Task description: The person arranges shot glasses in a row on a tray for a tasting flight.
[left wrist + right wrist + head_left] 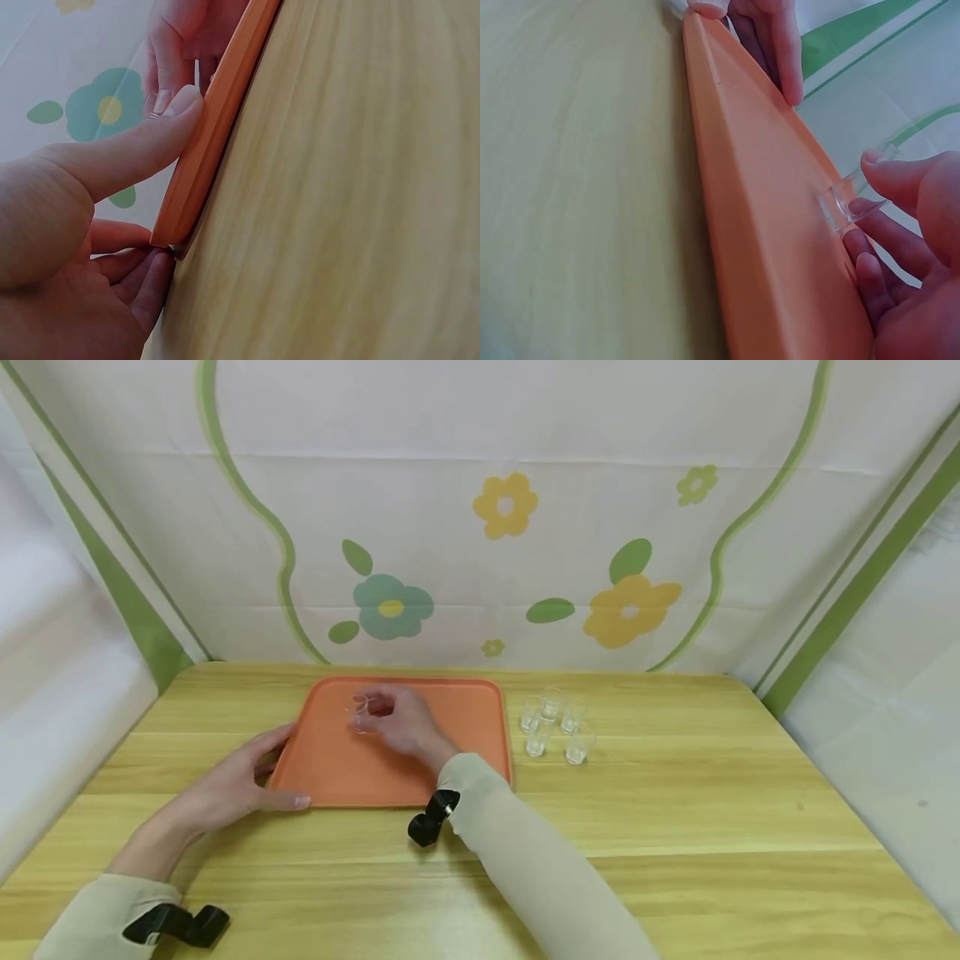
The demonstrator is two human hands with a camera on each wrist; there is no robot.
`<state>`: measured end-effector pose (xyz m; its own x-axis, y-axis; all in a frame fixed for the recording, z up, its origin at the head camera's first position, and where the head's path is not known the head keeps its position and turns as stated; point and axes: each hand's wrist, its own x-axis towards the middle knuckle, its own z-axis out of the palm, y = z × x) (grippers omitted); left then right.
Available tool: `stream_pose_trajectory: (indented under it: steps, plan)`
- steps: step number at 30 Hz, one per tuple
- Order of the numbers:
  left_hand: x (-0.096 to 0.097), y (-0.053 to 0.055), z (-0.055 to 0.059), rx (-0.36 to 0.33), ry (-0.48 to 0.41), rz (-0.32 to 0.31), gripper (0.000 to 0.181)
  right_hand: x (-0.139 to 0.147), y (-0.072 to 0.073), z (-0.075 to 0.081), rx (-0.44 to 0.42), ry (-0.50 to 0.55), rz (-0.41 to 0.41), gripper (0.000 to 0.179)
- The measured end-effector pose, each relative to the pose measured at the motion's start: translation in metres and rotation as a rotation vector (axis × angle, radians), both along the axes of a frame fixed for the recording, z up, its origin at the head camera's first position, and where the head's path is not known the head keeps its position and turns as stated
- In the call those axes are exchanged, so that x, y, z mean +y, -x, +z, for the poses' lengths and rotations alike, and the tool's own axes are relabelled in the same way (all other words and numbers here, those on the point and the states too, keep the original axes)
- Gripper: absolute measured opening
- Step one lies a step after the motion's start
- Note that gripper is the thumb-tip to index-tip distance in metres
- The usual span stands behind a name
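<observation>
An orange rectangular tray [330, 772] lies on the wooden table. My left hand [228, 785] holds its front left corner, thumb along the front rim and fingers at the left side, as the left wrist view shows the thumb [142, 154] at the raised edge. Over the left part of the tray, my right hand [408, 722] pinches a small clear shot glass [847, 199] between thumb and fingers. In the right wrist view the glass has its thick base close to the tray surface.
Several similar clear glasses [576, 747] stand in a loose group on the table [675, 827], just right of the tray. A white cloth backdrop [420, 510] printed with flowers rises behind the table, with cloth walls on both sides.
</observation>
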<state>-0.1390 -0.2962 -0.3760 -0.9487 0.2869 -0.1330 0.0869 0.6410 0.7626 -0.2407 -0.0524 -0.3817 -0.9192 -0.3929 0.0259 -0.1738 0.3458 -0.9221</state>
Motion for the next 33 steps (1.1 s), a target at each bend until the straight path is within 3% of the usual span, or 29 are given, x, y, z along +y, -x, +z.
stream_pose_trajectory:
  steps: [13,18,28,33]
  plan:
    - [-0.002,0.001,-0.002,0.006,0.012,-0.005,0.114,-0.007,-0.004,-0.002,0.002,-0.079,-0.062,0.024]
    - [-0.001,0.001,-0.002,0.006,0.005,-0.006,0.113,-0.005,-0.003,-0.002,0.003,-0.092,-0.040,0.031]
    - [0.000,0.001,-0.002,0.007,0.000,-0.008,0.113,0.005,0.002,0.000,-0.099,-0.007,0.004,0.053]
    - [0.000,0.001,-0.002,0.007,-0.002,-0.005,0.113,0.012,0.002,0.008,-0.101,0.024,0.007,0.058]
